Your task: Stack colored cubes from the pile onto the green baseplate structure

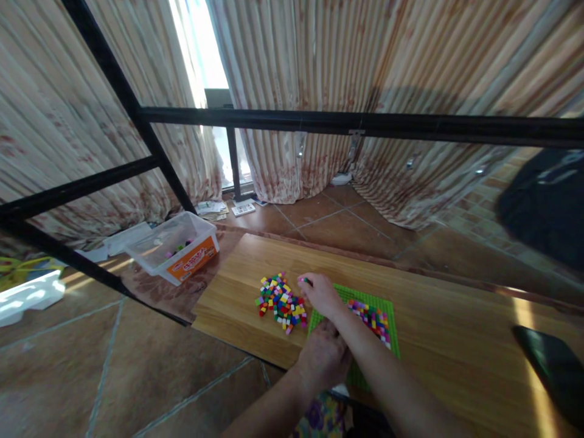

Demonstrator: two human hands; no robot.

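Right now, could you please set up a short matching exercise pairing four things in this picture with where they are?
Things:
1. loose coloured bricks
2. green baseplate
3. clear plastic bin
4. left hand

Places:
A. on the floor, left of the board
B. at the board's near edge
C. heaped left of the baseplate
D. under the right forearm

Pairs: 1-C, 2-D, 3-A, 4-B

Loose multicoloured small bricks (280, 302) lie heaped on wood beside green baseplate (387, 304).

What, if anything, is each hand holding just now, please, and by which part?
The right hand pinches a small brick at its fingertips; the grip point is too small to tell. The left hand rests on the green baseplate, holding nothing visible.
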